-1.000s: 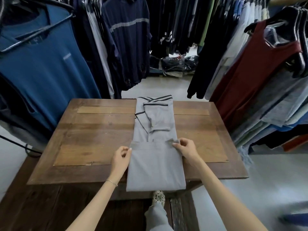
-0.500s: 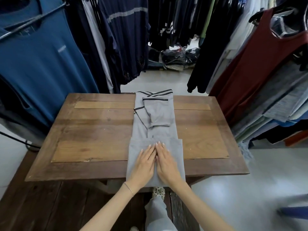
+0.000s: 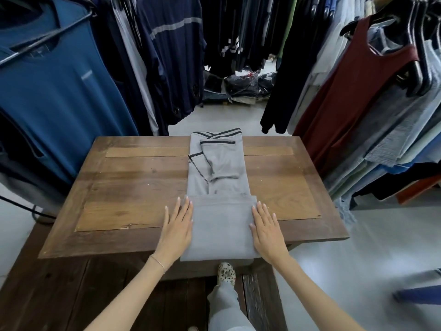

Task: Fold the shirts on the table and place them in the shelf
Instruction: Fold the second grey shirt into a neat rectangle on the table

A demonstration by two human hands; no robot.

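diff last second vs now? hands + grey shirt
A second ago both hands pinched the folded-up hem of the grey striped-collar shirt. They let go, pressed flat together at its middle, then slid apart: left hand now lies at the fold's left edge, right hand at its right edge, palms down. The shirt's fold, tucked sleeve and place on the wooden table are unchanged.

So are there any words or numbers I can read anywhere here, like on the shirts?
Blue hanging shirt: a small pale chest print, too blurred to read.
Grey shirt on the table: a tiny mark at its left edge, perhaps "6" or "S", too small to be sure.
Nothing else readable shows.
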